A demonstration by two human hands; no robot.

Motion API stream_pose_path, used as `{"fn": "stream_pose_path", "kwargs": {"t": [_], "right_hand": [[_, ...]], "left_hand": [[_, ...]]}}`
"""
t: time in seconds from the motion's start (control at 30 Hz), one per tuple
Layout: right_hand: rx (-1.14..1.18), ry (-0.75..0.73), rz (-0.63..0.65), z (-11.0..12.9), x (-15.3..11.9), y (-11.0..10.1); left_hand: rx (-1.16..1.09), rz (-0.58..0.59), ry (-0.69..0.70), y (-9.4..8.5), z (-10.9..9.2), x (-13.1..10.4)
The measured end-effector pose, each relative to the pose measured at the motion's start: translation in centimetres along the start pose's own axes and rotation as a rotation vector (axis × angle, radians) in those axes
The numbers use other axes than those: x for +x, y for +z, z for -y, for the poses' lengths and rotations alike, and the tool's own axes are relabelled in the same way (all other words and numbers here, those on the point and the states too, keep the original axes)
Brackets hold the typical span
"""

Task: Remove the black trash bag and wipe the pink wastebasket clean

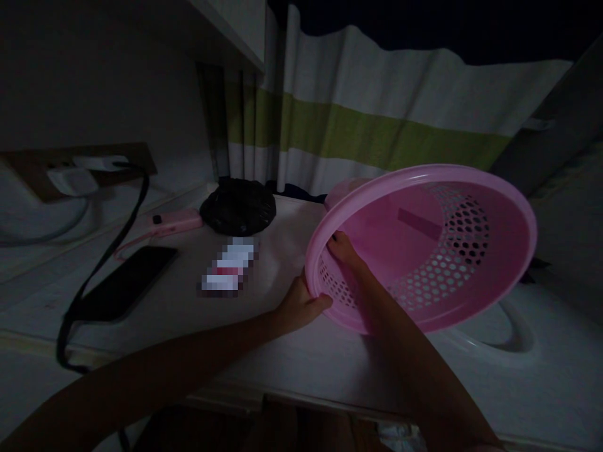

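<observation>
A pink plastic wastebasket [377, 232] with perforated sides lies tilted over the white tabletop, its wide mouth turned toward me. My left hand [301, 307] grips the near left part of its rim, thumb over the edge. Through the mouth reaches my right hand [346, 251], close to the inner left wall. Its fingers look curled, with a small dark spot by them that I cannot make out. A white ring [513, 339] rests on the table at the right, partly behind the basket.
A black plastic bag [238, 207] sits bunched at the back. Left of my hands lie a phone with a lit, blurred screen [228, 267], a dark tablet or phone [129, 282] and a pink device [176, 221]. A black cable [110, 251] hangs from wall plugs; a curtain [377, 119] hangs behind.
</observation>
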State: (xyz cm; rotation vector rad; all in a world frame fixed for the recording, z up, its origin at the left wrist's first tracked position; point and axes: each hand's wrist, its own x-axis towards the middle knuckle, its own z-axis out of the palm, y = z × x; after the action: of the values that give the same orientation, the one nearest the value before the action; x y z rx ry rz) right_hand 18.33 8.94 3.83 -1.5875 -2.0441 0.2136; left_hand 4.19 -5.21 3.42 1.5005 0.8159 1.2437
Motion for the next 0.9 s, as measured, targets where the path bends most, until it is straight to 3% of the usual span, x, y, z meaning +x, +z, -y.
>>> {"fn": "stream_pose_path", "kwargs": {"t": [0.23,0.47,0.7,0.9], "right_hand": [[-0.298,0.101,0.112,-0.2,-1.7,-0.9],[-0.47,0.12,0.176,2.4,-5.4,-2.8],[-0.33,0.066,0.081,6.2,-5.9,-4.0],[-0.046,0.114,-0.093,5.2,-2.4,-3.1]], "left_hand": [[-0.007,0.036,-0.051,0.1,-0.2,0.1],[-0.005,0.004,-0.029,-0.1,-0.1,0.3],[-0.005,0.019,0.009,-0.1,0.3,0.6],[-0.019,0.044,-0.011,0.1,-0.1,0.2]]}}
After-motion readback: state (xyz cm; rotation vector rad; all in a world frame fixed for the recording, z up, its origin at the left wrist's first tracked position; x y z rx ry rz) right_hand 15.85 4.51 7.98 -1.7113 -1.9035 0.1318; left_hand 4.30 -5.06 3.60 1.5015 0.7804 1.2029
